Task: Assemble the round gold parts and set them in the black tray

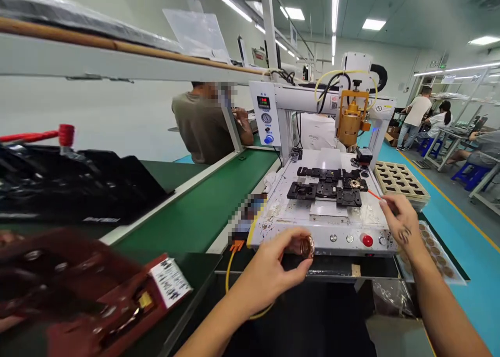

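My left hand (281,263), in front of the machine, pinches a round copper-coloured metal part (307,247) between thumb and fingers. It is held on edge, with a rim that looks like a watch case. In my right hand (402,219) is a thin orange-red stick (374,194), gripped between thumb and fingertips. Its far end reaches to a black fixture block (349,198) on the white machine bed (273,211). A round gold-coloured part (355,183) sits in the fixture near the stick's tip; whether they touch I cannot tell.
Above the bed hangs a brass-coloured press head (350,125). A red button (367,240) is on the machine's front. Right are a slotted beige tray (402,180) and a clear tray of round parts (441,258). Left runs a green conveyor (219,190), beside a dark-red fixture (117,305). People work behind.
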Demonstrator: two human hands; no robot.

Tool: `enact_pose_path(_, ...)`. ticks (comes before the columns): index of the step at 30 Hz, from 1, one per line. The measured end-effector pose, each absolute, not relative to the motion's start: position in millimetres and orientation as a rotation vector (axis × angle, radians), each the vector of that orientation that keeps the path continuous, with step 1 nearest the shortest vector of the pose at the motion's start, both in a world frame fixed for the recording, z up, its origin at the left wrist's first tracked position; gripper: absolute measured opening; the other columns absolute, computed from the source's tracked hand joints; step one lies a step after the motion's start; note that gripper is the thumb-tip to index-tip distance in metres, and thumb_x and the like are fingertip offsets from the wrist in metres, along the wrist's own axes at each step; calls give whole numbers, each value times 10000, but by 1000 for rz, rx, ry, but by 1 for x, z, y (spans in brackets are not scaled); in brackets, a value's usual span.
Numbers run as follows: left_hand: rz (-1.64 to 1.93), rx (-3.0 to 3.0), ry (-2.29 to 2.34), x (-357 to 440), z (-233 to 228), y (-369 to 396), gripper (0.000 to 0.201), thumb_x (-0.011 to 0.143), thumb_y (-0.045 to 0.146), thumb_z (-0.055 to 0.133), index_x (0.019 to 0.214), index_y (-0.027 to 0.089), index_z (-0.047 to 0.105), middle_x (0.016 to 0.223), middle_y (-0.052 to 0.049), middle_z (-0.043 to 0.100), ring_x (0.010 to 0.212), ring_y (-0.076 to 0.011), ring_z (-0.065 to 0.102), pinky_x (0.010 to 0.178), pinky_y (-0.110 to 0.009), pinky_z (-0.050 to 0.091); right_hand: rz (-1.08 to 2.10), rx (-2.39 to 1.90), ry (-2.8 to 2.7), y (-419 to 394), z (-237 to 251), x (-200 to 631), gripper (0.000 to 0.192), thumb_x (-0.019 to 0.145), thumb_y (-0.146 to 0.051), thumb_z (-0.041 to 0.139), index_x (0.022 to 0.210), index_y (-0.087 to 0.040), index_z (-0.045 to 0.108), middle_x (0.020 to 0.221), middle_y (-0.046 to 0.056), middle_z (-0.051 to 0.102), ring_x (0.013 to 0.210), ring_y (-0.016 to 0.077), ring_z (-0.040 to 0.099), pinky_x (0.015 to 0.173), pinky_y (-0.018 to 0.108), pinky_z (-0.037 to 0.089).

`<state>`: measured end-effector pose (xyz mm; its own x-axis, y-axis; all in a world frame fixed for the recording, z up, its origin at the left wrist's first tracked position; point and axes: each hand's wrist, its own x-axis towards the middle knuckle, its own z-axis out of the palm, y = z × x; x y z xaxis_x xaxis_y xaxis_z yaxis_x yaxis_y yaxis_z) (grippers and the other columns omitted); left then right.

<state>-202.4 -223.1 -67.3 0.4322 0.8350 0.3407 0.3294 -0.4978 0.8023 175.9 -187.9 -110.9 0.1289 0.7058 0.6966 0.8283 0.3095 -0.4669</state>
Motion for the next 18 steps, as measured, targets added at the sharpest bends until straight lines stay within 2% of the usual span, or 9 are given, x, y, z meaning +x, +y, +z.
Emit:
enact_pose_path(4,891,2004,921,-198,-130,-233,277,879,187,673,1154,214,664,994,-27,788,865,-194,752,837,-320,628,-272,-1481,-1472,-255,-158,180,407,970,-625,747,971,-218,720,962,67,662,936,295,614,861,432,468)
enact_pose_path(7,759,2119,843,-179,-177,-228,283,808,141,733,1075,215,676,1094,-77,802,1021,-256,767,946,-385,620,-321,-1487,-1390,-264,-180,176,441,929,-647,791,896,-225,665,925,53,632,920,296,588,853,436,450)
enact_pose_path(9,723,2164,829,-167,-203,-220,307,754,104,776,1025,214,681,1266,-136,786,1260,-334,715,1130,-483,543,-346,-1461,-1339,-266,-184,168,383,943,-570,811,933,-219,657,950,60,625,936,295,579,877,448,449)
enact_pose_path(11,709,2177,824,-160,-221,-215,324,742,78,781,1019,210,677,1408,-184,739,1426,-376,624,1256,-558,424,-340,-1414,-1335,-274,-185,153,265,997,-454,774,954,-219,658,957,66,633,936,286,594,889,449,465)
enact_pose_path(13,688,2190,811,-161,-232,-215,340,748,72,775,1043,206,671,1501,-206,689,1505,-385,561,1309,-593,350,-243,-1364,-1429,-289,-188,133,163,1054,-342,689,938,-230,669,922,60,665,886,264,640,842,416,512)
enact_pose_path(16,653,2201,779,-173,-239,-227,356,747,89,781,1062,209,666,1611,-187,611,1587,-382,468,1349,-595,288,4,-1304,-1646,-308,-200,101,162,1081,-252,619,950,-246,715,892,49,741,819,236,723,752,354,583)
enact_pose_path(18,635,2219,768,-181,-238,-238,346,754,98,780,1060,212,664,1629,-169,599,1594,-378,460,1353,-581,293,122,-1280,-1726,-312,-211,85,164,1089,-228,597,1014,-248,741,915,54,779,829,232,762,753,339,616)
